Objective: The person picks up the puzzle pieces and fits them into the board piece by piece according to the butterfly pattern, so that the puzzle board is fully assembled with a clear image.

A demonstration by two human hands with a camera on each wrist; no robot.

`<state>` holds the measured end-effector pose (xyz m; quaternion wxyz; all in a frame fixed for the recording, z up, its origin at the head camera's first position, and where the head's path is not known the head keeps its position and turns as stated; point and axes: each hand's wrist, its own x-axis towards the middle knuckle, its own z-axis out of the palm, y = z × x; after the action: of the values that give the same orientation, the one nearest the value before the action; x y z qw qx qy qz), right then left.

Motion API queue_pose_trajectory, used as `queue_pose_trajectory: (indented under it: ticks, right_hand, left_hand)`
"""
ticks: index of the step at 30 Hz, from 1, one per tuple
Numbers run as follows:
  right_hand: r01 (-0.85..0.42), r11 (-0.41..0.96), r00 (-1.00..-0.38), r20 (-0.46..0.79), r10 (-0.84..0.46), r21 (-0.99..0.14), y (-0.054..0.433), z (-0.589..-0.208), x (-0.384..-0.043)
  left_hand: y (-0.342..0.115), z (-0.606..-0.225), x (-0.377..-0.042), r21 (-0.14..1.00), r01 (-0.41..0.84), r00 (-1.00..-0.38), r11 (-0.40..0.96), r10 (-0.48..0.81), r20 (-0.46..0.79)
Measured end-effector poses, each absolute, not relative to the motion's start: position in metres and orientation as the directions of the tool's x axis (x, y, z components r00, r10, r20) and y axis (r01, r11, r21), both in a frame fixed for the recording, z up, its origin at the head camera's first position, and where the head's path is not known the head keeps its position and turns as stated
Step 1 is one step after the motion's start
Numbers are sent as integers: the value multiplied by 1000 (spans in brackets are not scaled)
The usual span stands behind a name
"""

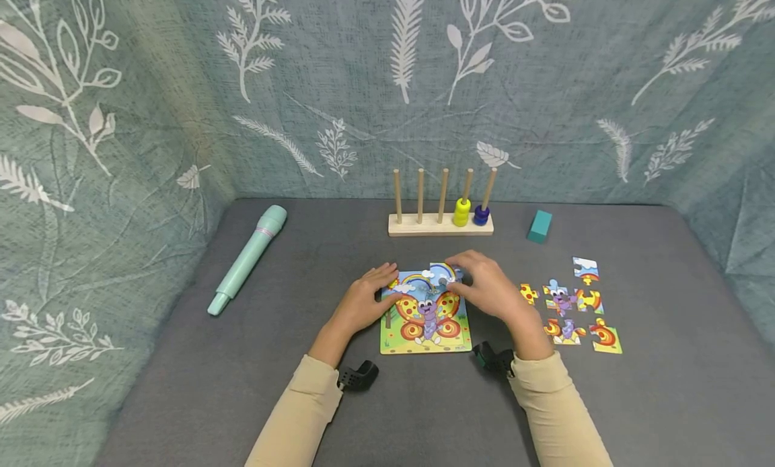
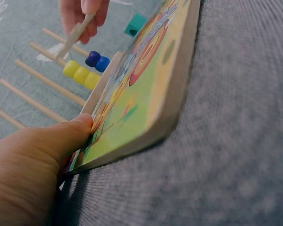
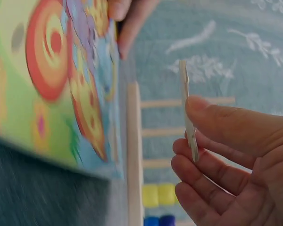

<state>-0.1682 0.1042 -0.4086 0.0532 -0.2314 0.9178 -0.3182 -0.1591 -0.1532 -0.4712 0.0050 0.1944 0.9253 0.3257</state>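
Observation:
A butterfly jigsaw board [image 1: 427, 332] lies flat on the table. My left hand [image 1: 362, 299] holds its upper left edge, and in the left wrist view the thumb [image 2: 61, 136] rests along the board's side. My right hand [image 1: 487, 289] pinches a puzzle piece [image 1: 442, 273] with blue sky and a rainbow between thumb and fingers. The right wrist view shows that piece [image 3: 186, 108] edge-on, raised off the board. Several loose puzzle pieces [image 1: 560, 297] lie on the table to the right of my right hand.
Behind the board stands a wooden peg rack [image 1: 440, 229] with yellow rings [image 1: 461, 213] and blue rings [image 1: 481, 215]. A teal block [image 1: 539, 226] sits right of the rack. At the left lies a mint-green folded umbrella-like stick [image 1: 248, 260]. Patterned cloth [image 1: 339, 63] hangs behind the grey table.

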Motion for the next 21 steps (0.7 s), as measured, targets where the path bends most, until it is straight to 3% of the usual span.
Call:
queue_pose_trajectory:
  ticks: [9,21]
  right_hand:
    - [-408,704,-864,-4,-504,-581,83,-426,-172]
    - [-445,684,-855,46,-517,-578,72,-443,-169]
  left_hand:
    - [-153,-472,-159,602,345,-928,720,359,102]
    - [-153,-473,-158,597,358,-924,718,363,118]
